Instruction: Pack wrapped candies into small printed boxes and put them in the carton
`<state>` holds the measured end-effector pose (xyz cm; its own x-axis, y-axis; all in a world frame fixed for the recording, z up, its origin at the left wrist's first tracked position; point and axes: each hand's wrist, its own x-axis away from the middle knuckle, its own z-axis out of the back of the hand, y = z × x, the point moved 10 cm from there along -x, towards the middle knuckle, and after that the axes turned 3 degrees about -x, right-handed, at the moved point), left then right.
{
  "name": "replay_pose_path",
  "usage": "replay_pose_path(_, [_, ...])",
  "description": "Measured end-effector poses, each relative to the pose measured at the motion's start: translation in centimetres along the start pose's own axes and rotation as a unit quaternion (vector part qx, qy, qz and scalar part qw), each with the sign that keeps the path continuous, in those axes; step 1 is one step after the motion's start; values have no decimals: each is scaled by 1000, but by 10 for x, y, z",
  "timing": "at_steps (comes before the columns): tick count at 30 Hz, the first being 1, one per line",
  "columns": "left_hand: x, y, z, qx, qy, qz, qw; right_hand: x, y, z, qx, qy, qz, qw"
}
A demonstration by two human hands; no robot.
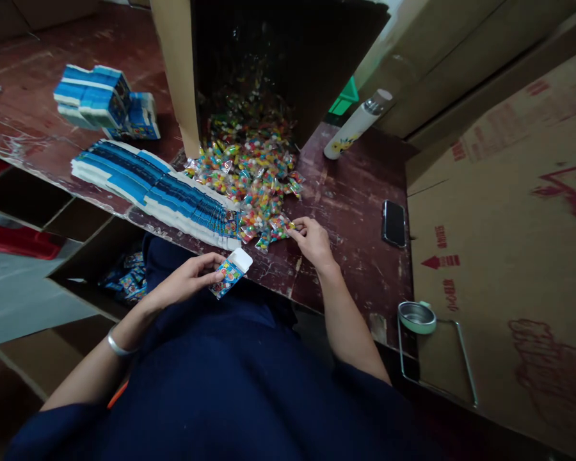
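Observation:
My left hand (199, 274) grips a small blue printed candy box (230, 275) near the table's front edge, its white top flap raised. With thumb and forefinger pinched, my right hand (312, 240) holds the edge of a clear candy packet (281, 225) filled with colourful candies. That packet lies at the front of a heap of similar packets (249, 160), which spills from a dark-sided cardboard carton (185, 77). Left of the heap, a long overlapping row of flat blue-and-white boxes (153, 189) runs along the table edge.
Stacked blue box bundles (93, 96) stand at the back left. To the right are a white bottle (358, 125), a phone (394, 223) and a metal cup in a green holder (416, 317). Below left, an open carton (89, 272) contains blue boxes. Large cardboard boxes (504, 211) wall the right side.

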<state>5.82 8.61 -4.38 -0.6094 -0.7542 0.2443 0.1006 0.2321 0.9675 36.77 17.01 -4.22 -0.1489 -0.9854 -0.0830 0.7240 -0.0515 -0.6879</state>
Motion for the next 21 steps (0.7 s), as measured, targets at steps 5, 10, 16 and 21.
replay_pose_path(5, [-7,-4,13,37,99,-26,994,3,1,10,-186,28,-45,981])
replay_pose_path(10, [-13,-2,17,27,170,-45,984,27,-63,37,-272,104,23,956])
replay_pose_path(16, [-17,13,2,25,165,-70,984,59,-154,15,-229,17,128,965])
replay_pose_path(21, [-11,25,2,59,186,-103,975,67,-185,-4,-144,-9,240,960])
